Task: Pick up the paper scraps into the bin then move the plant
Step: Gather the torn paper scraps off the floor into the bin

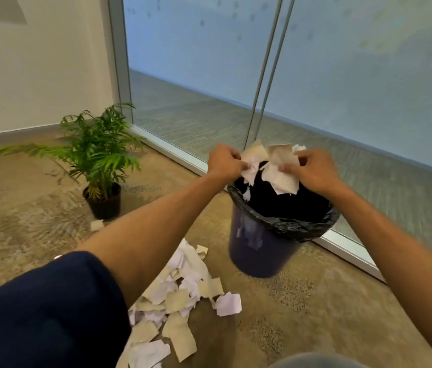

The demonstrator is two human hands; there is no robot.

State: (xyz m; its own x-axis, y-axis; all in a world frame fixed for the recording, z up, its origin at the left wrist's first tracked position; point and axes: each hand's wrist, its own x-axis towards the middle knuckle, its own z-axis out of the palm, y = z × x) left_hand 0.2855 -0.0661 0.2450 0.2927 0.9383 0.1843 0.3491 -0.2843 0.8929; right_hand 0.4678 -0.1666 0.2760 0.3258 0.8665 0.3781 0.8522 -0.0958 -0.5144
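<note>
1. Left hand (pixel 222 162) and right hand (pixel 315 171) each clutch paper scraps (pixel 278 168) above the lined bin (pixel 260 245)
2. More torn paper (pixel 180 296) litters beige carpet (pixel 315 301)
3. Potted plant (pixel 98 155) stands near the glass wall (pixel 342 75)

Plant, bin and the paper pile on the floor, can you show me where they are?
plant (pixel 98 152), head view, on its green leaves.
bin (pixel 257 251), head view, on its blue side wall.
paper pile (pixel 180 296), head view, on a scrap near the middle.
</note>
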